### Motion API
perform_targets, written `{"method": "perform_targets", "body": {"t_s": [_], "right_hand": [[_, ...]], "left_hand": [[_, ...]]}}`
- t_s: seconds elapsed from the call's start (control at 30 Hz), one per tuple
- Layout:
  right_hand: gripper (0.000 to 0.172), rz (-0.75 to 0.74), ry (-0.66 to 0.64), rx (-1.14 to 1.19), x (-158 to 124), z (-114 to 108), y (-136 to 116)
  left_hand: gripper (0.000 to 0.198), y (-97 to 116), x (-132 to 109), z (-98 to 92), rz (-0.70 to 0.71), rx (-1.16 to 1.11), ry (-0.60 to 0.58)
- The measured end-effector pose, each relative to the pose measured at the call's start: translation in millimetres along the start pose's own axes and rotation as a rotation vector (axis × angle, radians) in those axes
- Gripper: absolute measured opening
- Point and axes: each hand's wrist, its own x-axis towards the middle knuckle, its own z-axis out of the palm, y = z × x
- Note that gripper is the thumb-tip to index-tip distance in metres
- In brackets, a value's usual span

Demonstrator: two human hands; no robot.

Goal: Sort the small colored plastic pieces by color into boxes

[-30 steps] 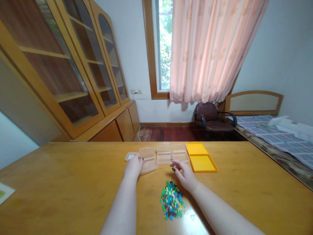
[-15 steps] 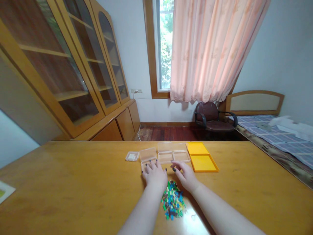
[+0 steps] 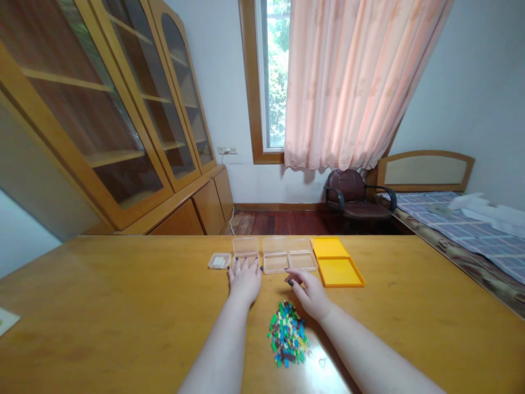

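My left hand (image 3: 246,282) is open, its fingers spread over the near edge of a small clear plastic box (image 3: 246,246) whose lid stands raised behind it. The fingers hide most of that box's base. My right hand (image 3: 311,293) hovers or rests just in front of two more lidded clear boxes (image 3: 276,264), its fingers loosely bent and apart from the thumb, with nothing seen between them. Nearer to me, between my forearms, lies a loose pile of small plastic building bricks (image 3: 287,335) in green, blue, brown, yellow and cream.
An opened yellow plastic case (image 3: 340,272) lies right of the clear boxes. At their left is a small clear box (image 3: 219,261) with something white inside. Two tiny clear pieces lie beside the bricks. Beyond the wooden table (image 3: 123,306) stands a chair (image 3: 348,194).
My left hand has moved left and slightly away from me. The clear box under it now sits straighter and a little farther back. My right hand has hardly moved.
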Motion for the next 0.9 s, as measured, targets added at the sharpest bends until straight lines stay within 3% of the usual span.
{"method": "perform_targets", "body": {"t_s": [0.13, 0.23, 0.4, 0.57, 0.73, 0.9], "right_hand": [[0.028, 0.008, -0.003, -0.006, 0.2, -0.1, 0.2], [0.028, 0.012, -0.006, -0.01, 0.3, 0.0, 0.5], [0.028, 0.007, -0.01, -0.007, 0.2, 0.1, 0.8], [0.028, 0.006, -0.002, -0.004, -0.4, 0.8, 2.5], [0.028, 0.015, 0.014, 0.002, 0.2, -0.1, 0.1], [0.027, 0.01, 0.02, 0.002, 0.2, 0.2, -0.5]], "left_hand": [[0.044, 1.4, -1.2, -2.5, 0.07, -0.038, 0.062], [0.04, 0.2, -4.4, -17.7, 0.062, -0.095, 0.155], [0.041, -27.7, 0.4, -43.6, -0.118, -0.144, 0.357], [0.051, -57.4, 12.7, -34.2, -0.398, -0.166, 0.281], [0.05, -62.1, 16.5, -25.0, -0.419, -0.192, 0.218], [0.047, -65.7, 12.8, -33.8, -0.472, -0.276, 0.258]]}}
